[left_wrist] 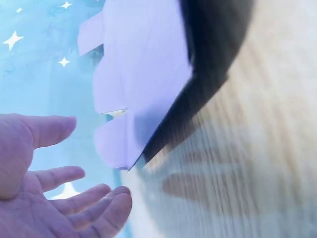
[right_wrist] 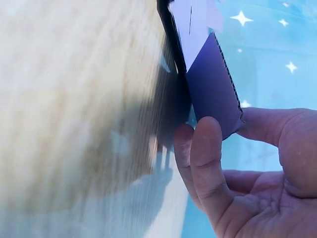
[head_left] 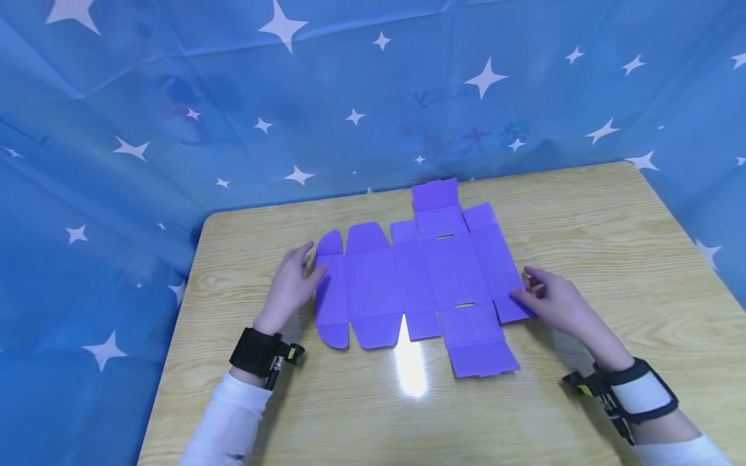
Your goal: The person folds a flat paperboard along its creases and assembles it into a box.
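A purple cardboard box blank (head_left: 373, 281), unfolded with creased panels and flaps, lies over the wooden table. My left hand (head_left: 291, 285) is beside its rounded left end, thumb and fingers spread apart. In the left wrist view that hand (left_wrist: 59, 193) holds nothing, and a gap shows between it and the cardboard (left_wrist: 143, 64). At the opposite end my right hand (head_left: 556, 304) pinches the edge of the right panel. The right wrist view shows this panel (right_wrist: 213, 89) tilted up, between the thumb and the fingers of the right hand (right_wrist: 247, 198).
The wood-grain table (head_left: 361, 421) has a bright light reflection in front of the cardboard. A blue cloth (head_left: 350, 84) with white stars hangs behind and beside the table. Each wrist wears a black strap (head_left: 254, 351) with a small camera.
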`<act>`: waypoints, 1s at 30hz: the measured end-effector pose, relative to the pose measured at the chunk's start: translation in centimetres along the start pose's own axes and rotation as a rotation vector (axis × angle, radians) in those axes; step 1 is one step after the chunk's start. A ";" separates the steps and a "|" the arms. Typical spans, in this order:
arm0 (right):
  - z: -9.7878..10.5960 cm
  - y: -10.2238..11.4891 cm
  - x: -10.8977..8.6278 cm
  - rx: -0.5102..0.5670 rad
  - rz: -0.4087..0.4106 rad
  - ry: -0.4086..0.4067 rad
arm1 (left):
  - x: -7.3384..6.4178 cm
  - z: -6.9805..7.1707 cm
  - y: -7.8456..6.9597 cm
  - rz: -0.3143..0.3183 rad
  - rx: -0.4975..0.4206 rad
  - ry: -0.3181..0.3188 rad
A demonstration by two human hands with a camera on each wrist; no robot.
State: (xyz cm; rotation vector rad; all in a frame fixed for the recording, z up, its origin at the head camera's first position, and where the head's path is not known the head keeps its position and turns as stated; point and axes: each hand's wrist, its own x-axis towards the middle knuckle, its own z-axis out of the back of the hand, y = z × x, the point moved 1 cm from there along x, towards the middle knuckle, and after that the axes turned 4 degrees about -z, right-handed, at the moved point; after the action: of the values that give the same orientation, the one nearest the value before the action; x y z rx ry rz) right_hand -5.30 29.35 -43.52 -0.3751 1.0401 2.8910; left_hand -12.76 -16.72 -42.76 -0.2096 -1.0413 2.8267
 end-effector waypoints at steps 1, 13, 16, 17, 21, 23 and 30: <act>0.0 -0.1 -0.4 0.018 -0.009 0.009 | 0.6 -0.1 0.1 0.000 -0.010 0.004; -0.7 -0.2 -2.9 0.128 0.013 0.010 | 4.7 -1.3 0.1 -0.014 -0.060 -0.036; -0.5 -0.3 -2.4 0.105 0.019 0.007 | 4.7 -1.5 -0.1 -0.029 -0.030 -0.040; -0.4 -0.3 -2.1 0.094 0.022 0.010 | 4.5 -1.5 -0.1 -0.032 -0.026 -0.043; 0.3 -0.3 -0.5 0.065 0.030 0.050 | 3.6 -1.4 0.3 -0.036 -0.012 -0.057; 0.8 -0.4 0.6 0.052 0.039 0.078 | 2.8 -1.2 0.5 -0.032 -0.009 -0.053; 2.8 0.3 4.7 -0.013 0.077 0.125 | -0.3 -1.0 0.7 -0.031 -0.024 -0.019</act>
State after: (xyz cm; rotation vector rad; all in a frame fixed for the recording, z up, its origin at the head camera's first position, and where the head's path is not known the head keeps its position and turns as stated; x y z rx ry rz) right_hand -10.49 30.70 -42.38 -0.5348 1.0767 2.9776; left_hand -12.33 -16.68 -43.96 -0.1672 -1.0729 2.7955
